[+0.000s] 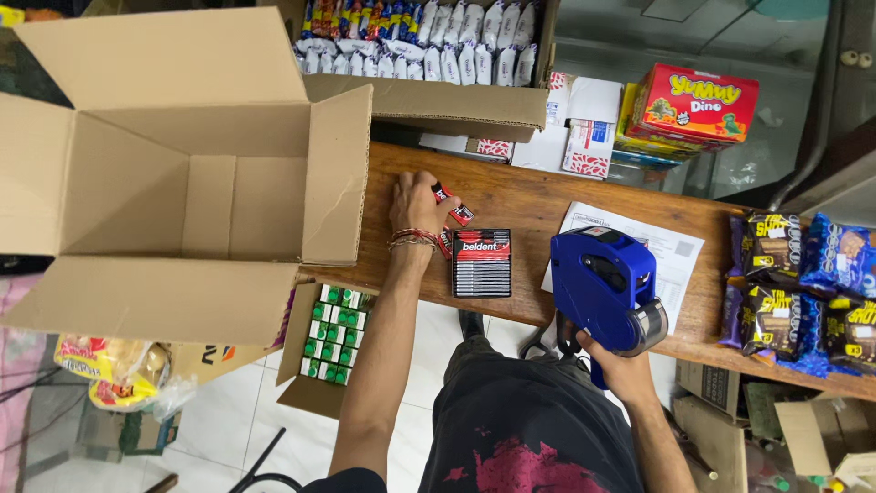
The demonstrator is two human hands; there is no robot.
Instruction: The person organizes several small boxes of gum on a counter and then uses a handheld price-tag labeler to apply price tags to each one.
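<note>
Currently, the left hand [415, 203] pinches one small red gum pack [453, 204] at frame centre; the right hand [620, 370] firmly grips the blue price gun [602, 288]. The display box [482, 263] beside remains full, unlabelled as far as visible.

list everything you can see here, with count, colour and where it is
empty cardboard box: one, brown, flaps open, far left
small gum packs: a few, red and black, on the counter at the left hand
gum display tray: one, black and red, on the wooden counter, mid-frame
price labeller: one, blue, held above the counter edge
printed sheet: one, white, under the labeller
snack box: one, red and yellow, top right
snack packets: several, brown and blue, right end of counter
box of wrapped sweets: one, brown carton, white wrappers, top centre
carton of green-white packs: one, on the floor below the counter
left hand: on the small gum packs, bracelets at wrist
right hand: gripping the labeller
</note>
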